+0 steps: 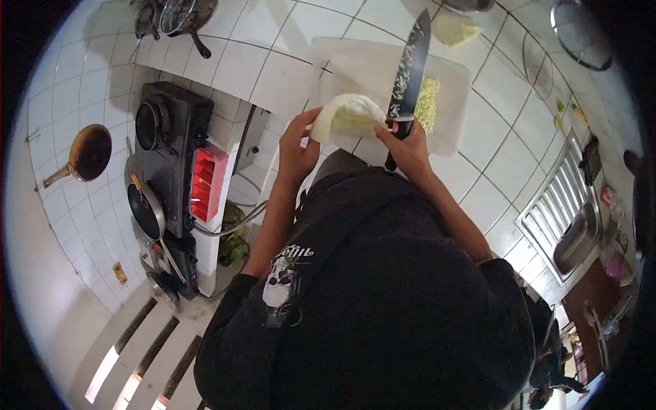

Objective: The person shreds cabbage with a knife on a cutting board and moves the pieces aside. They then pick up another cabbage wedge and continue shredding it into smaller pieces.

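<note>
My left hand [298, 145] grips the left edge of a pale, curved cabbage leaf [347, 109], held up over the near edge of the cutting board. Closed round the black handle of a large kitchen knife [411, 72], my right hand [408, 149] also touches the leaf's right edge with thumb and finger. The blade points away from me, and small cabbage bits stick to it. Finely shredded cabbage [428, 102] lies on the translucent white cutting board [447, 137], right of the knife. A larger cabbage piece [456, 31] sits on the tiles beyond the board.
To the left stands a black stove [178, 102] with pans, beside a red divided tray [207, 181]. Pans [181, 17] rest at the back left. On the right are a metal sink [577, 239] and its ridged drainboard [553, 205]. Another person [547, 362] shows at lower right.
</note>
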`<state>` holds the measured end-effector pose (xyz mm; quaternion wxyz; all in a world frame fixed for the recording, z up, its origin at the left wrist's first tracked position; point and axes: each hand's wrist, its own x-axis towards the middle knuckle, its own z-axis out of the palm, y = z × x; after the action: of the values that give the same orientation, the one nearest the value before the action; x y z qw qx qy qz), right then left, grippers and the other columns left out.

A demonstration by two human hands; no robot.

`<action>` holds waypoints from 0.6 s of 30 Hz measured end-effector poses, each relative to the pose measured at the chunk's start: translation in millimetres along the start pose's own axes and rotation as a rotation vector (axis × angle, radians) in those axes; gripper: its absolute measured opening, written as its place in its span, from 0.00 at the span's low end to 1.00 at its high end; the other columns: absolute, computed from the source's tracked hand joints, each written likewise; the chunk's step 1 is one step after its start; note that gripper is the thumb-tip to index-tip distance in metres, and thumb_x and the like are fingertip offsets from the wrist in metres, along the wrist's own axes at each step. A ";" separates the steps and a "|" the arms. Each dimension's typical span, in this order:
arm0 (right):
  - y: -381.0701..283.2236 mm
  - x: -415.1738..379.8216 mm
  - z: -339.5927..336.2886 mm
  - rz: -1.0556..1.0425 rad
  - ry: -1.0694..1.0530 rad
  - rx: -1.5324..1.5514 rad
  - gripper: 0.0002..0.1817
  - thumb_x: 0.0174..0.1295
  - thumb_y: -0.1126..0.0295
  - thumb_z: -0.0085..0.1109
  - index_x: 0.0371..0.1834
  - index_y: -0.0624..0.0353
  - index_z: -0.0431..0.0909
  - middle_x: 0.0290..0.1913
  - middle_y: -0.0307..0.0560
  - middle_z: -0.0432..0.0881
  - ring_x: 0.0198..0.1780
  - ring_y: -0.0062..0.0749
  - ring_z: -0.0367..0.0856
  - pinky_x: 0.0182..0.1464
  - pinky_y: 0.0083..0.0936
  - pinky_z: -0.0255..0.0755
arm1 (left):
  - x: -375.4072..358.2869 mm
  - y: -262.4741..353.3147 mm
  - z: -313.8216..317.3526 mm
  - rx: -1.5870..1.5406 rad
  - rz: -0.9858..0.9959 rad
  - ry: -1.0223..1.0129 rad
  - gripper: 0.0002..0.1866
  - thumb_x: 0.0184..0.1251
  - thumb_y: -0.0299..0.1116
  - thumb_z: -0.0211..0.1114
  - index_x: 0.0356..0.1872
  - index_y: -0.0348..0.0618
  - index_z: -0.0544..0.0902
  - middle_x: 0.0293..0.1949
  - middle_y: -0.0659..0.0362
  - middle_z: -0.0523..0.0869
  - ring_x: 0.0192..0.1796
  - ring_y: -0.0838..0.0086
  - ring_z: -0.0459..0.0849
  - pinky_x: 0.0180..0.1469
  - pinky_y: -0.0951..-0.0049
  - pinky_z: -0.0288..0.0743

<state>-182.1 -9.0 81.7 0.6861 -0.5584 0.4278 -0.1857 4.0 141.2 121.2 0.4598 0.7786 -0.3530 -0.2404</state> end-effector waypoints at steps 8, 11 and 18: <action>-6.4 16.2 9.8 0.045 -0.062 -0.067 0.16 0.60 0.68 0.74 0.39 0.58 0.72 0.33 0.36 0.76 0.35 0.22 0.77 0.40 0.24 0.74 | 15.0 -26.1 7.8 -0.229 0.028 -0.114 0.20 0.68 0.22 0.63 0.62 0.40 0.81 0.58 0.54 0.86 0.61 0.69 0.84 0.59 0.67 0.81; -10.9 24.2 13.7 0.061 -0.105 0.071 0.17 0.60 0.72 0.75 0.36 0.59 0.71 0.35 0.38 0.76 0.37 0.24 0.83 0.44 0.28 0.82 | 32.4 -41.2 18.0 -0.401 -0.014 -0.073 0.18 0.70 0.21 0.61 0.61 0.37 0.80 0.55 0.54 0.84 0.60 0.69 0.83 0.61 0.65 0.80; -21.9 38.3 21.4 0.009 -0.158 0.113 0.18 0.60 0.72 0.76 0.39 0.63 0.71 0.37 0.41 0.78 0.39 0.27 0.84 0.43 0.31 0.87 | 71.1 -41.7 24.1 -0.596 0.116 -0.125 0.12 0.73 0.26 0.62 0.55 0.40 0.78 0.48 0.63 0.84 0.52 0.80 0.81 0.57 0.75 0.75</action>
<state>-138.6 -30.8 87.6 0.7489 -0.5298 0.3636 -0.1620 46.0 87.0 69.5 0.6581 0.5717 -0.3383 -0.3543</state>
